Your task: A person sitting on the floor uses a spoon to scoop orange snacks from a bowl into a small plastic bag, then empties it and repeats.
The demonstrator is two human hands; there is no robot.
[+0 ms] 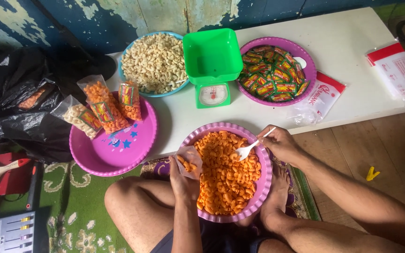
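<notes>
My left hand (183, 180) holds a small clear plastic bag (188, 161) with a few orange macaroni snacks in it, at the left rim of a purple basin (266, 185) on my lap. That basin is full of orange macaroni snacks (226, 175). My right hand (280, 143) grips a white plastic spoon (249, 149), its bowl resting on the snacks near the basin's upper right.
On the white table (352, 61) stand a green kitchen scale (213, 65), a blue bowl of pale snacks (154, 63) and a purple bowl of sachets (275, 72). A pink tray (113, 147) carries three filled bags. Black plastic bags (19, 103) lie left.
</notes>
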